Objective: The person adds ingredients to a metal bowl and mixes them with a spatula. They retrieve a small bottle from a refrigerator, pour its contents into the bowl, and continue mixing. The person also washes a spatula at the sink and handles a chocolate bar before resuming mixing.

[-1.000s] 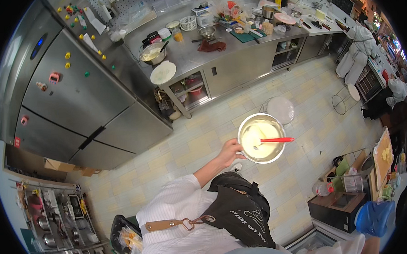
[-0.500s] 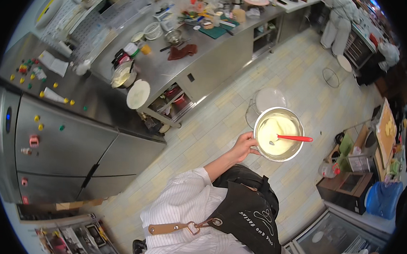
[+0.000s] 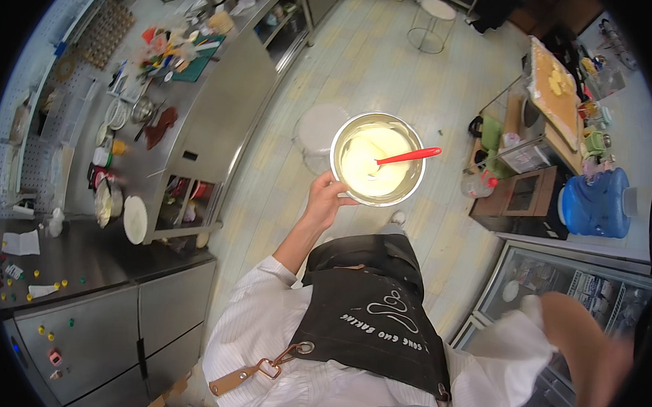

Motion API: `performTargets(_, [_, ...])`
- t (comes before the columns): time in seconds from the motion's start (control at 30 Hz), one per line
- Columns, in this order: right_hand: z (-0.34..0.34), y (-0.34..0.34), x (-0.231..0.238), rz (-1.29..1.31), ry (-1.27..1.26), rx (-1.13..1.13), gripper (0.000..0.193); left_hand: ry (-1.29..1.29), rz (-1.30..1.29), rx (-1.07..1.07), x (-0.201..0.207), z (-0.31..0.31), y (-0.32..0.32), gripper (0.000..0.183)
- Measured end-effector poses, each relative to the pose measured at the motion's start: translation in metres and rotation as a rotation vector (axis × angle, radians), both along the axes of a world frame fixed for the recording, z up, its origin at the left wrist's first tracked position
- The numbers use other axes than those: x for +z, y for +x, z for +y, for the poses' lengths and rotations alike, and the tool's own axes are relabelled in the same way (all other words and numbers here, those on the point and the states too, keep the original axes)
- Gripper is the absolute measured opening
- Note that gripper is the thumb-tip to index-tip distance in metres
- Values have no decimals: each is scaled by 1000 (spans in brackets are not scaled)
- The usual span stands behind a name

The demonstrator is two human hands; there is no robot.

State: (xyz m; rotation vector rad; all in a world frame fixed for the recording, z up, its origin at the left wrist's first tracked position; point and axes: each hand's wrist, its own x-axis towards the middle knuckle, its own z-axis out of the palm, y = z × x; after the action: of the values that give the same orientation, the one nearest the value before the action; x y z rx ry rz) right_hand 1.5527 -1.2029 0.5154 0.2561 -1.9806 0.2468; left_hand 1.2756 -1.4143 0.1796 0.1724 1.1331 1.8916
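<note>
My left hand is closed on the rim of a round steel mixing bowl, held out in front of me above the floor. Inside the bowl is a smooth pale yellow cream or batter. A red-handled spatula rests in it, its handle sticking out over the right rim. My right hand is at the lower right, smeared by motion near the glass-fronted fridge. Its fingers cannot be made out, nor whether it holds anything.
A white round stool stands just beyond the bowl. To the left runs a steel workbench with tools and bowls, beside a steel fridge. On the right are a blue water jug, a brown cabinet and a tray.
The view has turned to the right, and the bowl in my left hand sits further left and higher in it. My right arm has swung into sight at the lower right.
</note>
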Motion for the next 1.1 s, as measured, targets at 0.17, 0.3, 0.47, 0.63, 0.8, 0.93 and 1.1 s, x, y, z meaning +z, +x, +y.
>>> performTargets(0.17, [123,-57,-169,-533,-504,-438,55,44,51,4,30,94,32,9])
performTargets(0.3, [175,-66,-233,-665,-861,-159,41,67,64,26,50,152,50,11])
performTargets(0.47, [186,-67,-185,-671,-707,-163,19,44,97,42,57,192,49,11])
performTargets(0.63, [223,-105,-177,-1254,-588,-73,21,11,201,-31,52,238,28,11])
performTargets(0.8, [300,-132,-164,-941,-26,-220,19,9,169,-104,48,293,-18,10])
performTargets(0.93, [374,-194,-144,-792,375,-223,27,20,127,-201,44,346,-71,5])
performTargets(1.1, [444,-237,-159,-1266,296,-438,31,54,128,-191,33,397,-126,7])
